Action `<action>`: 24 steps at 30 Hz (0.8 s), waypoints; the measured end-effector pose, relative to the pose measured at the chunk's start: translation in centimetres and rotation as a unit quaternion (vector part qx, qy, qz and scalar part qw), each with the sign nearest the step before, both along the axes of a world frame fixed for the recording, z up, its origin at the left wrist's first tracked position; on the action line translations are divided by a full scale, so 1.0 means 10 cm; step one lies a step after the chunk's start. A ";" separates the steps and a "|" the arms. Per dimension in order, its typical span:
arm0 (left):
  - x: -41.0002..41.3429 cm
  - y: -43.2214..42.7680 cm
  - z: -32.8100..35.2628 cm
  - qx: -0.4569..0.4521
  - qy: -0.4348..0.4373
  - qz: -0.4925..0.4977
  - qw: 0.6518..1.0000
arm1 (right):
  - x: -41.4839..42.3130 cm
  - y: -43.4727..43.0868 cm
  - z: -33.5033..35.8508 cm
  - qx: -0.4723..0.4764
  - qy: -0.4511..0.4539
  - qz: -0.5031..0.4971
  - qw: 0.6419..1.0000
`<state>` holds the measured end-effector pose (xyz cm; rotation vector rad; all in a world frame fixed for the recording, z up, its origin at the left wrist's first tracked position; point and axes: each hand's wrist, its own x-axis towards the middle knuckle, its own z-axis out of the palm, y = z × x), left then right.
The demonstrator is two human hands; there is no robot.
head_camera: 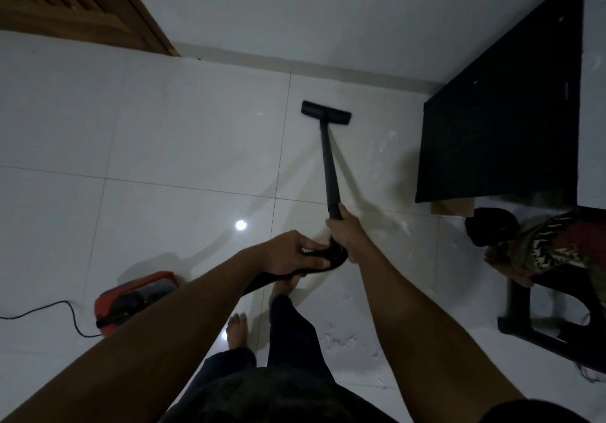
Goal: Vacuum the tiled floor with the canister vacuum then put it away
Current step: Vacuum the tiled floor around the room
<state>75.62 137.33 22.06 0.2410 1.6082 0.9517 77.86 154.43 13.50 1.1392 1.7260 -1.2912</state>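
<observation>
One black table (498, 111), stool (528, 330), red canister (137, 298)

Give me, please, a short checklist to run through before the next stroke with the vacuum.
1. Right hand grips the wand: ok.
2. Left hand holds the hose: ok.
3. Floor head rests on the tiled floor: ok.
4. Cord lies left of the canister, away from the feet: ok.
5. White debris beside the black mat cleared: not ok.
6. Suction running: cannot tell.
</observation>
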 end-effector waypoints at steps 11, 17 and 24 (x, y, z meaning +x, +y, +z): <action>-0.30 -0.02 -0.01 -0.029 0.098 0.118 0.988 | -1.00 -0.04 -0.16 0.031 0.013 0.048 0.998; -0.18 -0.15 0.03 -0.030 0.100 0.081 0.991 | -0.76 -0.16 -0.07 0.032 -0.006 0.024 0.999; 0.94 -0.57 0.01 -0.005 0.046 0.068 0.997 | 0.47 -0.53 -0.05 0.043 -0.014 0.085 0.995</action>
